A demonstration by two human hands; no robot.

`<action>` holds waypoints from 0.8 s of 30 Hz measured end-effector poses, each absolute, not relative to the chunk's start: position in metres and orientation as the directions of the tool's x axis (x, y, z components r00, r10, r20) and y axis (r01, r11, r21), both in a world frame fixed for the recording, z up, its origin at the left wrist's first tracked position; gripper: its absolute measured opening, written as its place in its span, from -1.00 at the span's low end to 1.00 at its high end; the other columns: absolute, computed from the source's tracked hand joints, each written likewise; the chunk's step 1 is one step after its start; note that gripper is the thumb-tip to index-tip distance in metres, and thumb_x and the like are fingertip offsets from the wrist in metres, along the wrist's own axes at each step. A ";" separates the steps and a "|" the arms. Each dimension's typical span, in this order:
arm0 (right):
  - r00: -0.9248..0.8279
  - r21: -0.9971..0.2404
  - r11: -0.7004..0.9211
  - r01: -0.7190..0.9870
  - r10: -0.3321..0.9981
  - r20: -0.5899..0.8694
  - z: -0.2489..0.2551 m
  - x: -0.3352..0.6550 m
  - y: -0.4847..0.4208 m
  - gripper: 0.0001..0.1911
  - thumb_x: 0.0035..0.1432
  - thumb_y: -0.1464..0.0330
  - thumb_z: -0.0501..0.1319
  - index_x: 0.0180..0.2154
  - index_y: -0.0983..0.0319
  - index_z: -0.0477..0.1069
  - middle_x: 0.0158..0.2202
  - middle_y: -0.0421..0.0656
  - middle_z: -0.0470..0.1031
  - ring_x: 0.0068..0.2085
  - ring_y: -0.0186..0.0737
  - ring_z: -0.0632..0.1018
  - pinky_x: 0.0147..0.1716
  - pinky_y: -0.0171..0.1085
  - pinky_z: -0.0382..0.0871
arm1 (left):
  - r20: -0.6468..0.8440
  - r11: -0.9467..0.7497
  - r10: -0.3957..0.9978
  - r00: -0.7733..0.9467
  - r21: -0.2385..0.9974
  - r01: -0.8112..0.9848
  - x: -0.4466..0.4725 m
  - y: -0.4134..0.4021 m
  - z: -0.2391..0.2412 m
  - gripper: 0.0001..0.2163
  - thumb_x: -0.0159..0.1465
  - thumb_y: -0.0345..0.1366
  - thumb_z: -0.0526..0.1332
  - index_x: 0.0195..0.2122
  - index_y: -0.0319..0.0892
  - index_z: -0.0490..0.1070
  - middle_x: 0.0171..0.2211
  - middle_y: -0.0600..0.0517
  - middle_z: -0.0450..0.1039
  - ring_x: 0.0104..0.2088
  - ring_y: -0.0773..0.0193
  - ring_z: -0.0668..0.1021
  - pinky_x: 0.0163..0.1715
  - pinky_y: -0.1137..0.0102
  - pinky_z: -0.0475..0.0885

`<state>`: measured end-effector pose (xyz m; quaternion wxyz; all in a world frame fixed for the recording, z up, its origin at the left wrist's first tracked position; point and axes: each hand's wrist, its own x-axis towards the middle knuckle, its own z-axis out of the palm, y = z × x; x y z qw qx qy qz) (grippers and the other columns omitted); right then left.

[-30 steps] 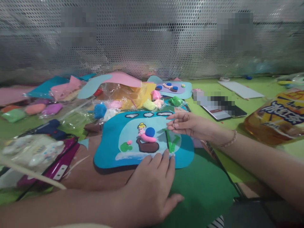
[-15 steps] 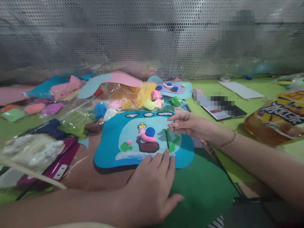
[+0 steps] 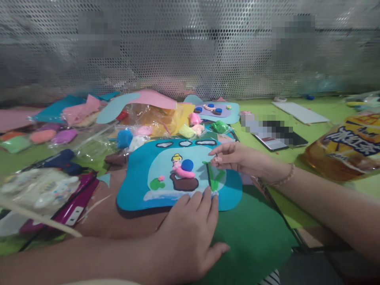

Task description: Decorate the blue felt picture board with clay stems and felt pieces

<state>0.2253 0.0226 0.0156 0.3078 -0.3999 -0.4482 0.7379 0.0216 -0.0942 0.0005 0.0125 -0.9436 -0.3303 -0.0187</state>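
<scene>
My left hand [image 3: 190, 233] lies palm down over the lower edge of a blue paper picture [image 3: 133, 186], its fingers stretched out and the thumb apart. At the picture's right side my right hand [image 3: 234, 156] hovers with thumb and forefinger pinched; whatever is between them is too small to make out. Just below those fingertips is a green clay plant [image 3: 215, 183] with a thin dark line along its left edge. The picture also carries a clay figure in a yellow hat [image 3: 177, 159], a blue clay ball [image 3: 187, 165], a brown clay shape [image 3: 185, 183] and black-outlined clouds [image 3: 186, 143].
Bagged clay lumps [image 3: 124, 137] and coloured paper sheets [image 3: 151, 99] lie behind. Another clay picture [image 3: 218, 113], a phone [image 3: 273, 136] and a bottle [image 3: 344, 146] are on the right. A magenta case [image 3: 86, 194] lies left; green paper [image 3: 255, 229] is in front.
My right hand's thumb and forefinger have drawn closer together, slightly above the plant's top. The left hand stays in place on the picture.
</scene>
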 end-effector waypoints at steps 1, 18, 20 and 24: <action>-0.498 -0.903 -0.418 -0.094 0.806 -0.321 0.016 0.226 0.023 -0.74 -0.13 0.48 0.40 -0.30 0.29 0.50 -0.40 -0.15 0.59 -0.34 -0.35 0.60 -0.33 -0.45 0.51 | 0.039 -0.780 0.625 0.780 -0.010 0.626 0.022 -0.094 0.001 -0.37 0.33 0.04 -0.20 0.20 -0.40 0.13 0.17 -0.35 0.14 0.01 -0.15 0.32 -0.13 0.05 0.28; -0.507 -0.924 -0.376 -0.071 0.811 -0.292 0.019 0.224 0.021 -0.78 -0.15 0.34 0.43 -0.45 0.30 0.47 -0.43 -0.17 0.57 -0.42 -0.41 0.57 -0.41 -0.48 0.48 | 0.052 -0.783 0.620 0.783 -0.018 0.622 0.020 -0.096 -0.001 -0.37 0.33 0.04 -0.20 0.20 -0.41 0.12 0.18 -0.35 0.13 0.03 -0.15 0.31 -0.11 0.06 0.27; -0.510 -0.925 -0.375 -0.060 0.808 -0.294 0.020 0.224 0.021 -0.80 -0.09 0.33 0.40 -0.41 0.32 0.50 -0.35 -0.12 0.58 -0.36 -0.40 0.58 -0.36 -0.48 0.48 | 0.047 -0.785 0.618 0.785 -0.014 0.619 0.021 -0.096 0.000 -0.37 0.33 0.04 -0.20 0.20 -0.41 0.12 0.18 -0.35 0.13 0.02 -0.15 0.32 -0.12 0.06 0.27; -0.522 -0.926 -0.371 -0.066 0.804 -0.285 0.020 0.223 0.021 -0.83 -0.01 0.34 0.35 -0.37 0.33 0.53 -0.33 -0.09 0.58 -0.32 -0.38 0.57 -0.30 -0.47 0.49 | 0.032 -0.782 0.623 0.782 -0.005 0.623 0.021 -0.096 0.002 -0.37 0.33 0.04 -0.21 0.20 -0.41 0.13 0.18 -0.36 0.13 0.00 -0.15 0.33 -0.14 0.06 0.29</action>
